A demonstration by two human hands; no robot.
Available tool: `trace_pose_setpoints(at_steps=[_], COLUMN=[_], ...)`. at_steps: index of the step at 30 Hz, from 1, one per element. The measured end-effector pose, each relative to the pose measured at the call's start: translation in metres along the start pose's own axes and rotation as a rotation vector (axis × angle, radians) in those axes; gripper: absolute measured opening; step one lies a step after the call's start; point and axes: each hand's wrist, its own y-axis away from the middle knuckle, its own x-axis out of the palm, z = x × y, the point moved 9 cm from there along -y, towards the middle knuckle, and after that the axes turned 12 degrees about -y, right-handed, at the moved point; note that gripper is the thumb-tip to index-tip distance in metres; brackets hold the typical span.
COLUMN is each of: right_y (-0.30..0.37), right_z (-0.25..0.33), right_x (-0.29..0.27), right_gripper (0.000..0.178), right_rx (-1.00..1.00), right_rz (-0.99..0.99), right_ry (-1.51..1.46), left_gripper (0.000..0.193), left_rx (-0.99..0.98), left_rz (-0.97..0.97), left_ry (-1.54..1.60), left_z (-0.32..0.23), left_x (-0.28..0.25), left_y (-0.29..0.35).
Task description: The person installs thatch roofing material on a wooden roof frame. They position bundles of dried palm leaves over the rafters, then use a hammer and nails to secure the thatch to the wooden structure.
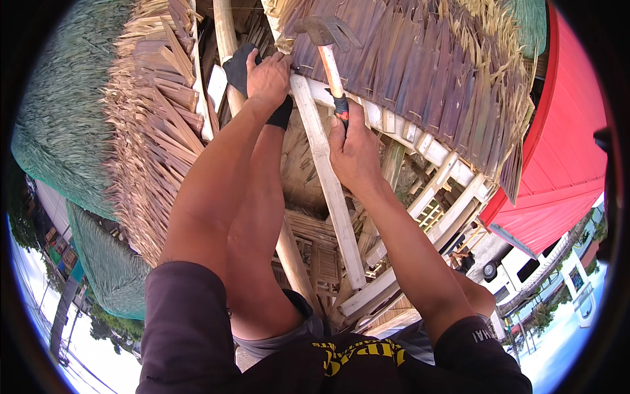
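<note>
My right hand [355, 146] is wrapped round the dark-taped grip of a claw hammer [332, 69], whose metal head is raised over the lower edge of a brown thatch panel [407, 65]. To its left, my left hand [270, 77] rests at the upper end of a white wooden beam [323, 154], with its fingers bent and drawn together. Right by those fingertips is a small dark spot; whatever they pinch is too small to make out. Just behind that hand shows my black-covered foot [239, 68], beside a bamboo pole [225, 29].
Another thatch edge [154, 125] runs along the left, with green-covered thatch roofs [65, 85] beyond it. Gaps between the white frame timbers [420, 148] open onto a bamboo-lined space below. A red metal roof [558, 131] slopes at the right, above a parked white vehicle [518, 269].
</note>
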Motion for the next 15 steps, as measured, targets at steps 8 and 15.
trace_pose_setpoints(at_steps=[8, 15], right_y=[-0.007, -0.025], right_z=[-0.014, 0.002], right_x=[0.005, 0.009], right_gripper=[0.03, 0.025], right_rx=[0.095, 0.063], right_rz=[0.051, 0.093], right_ry=[0.049, 0.205], left_gripper=[0.018, 0.034], left_rx=[-0.046, -0.044], left_rz=[-0.061, 0.046], left_ry=[0.02, 0.039], left_z=[0.006, 0.01], left_x=[-0.001, 0.007], left_y=[-0.001, 0.004])
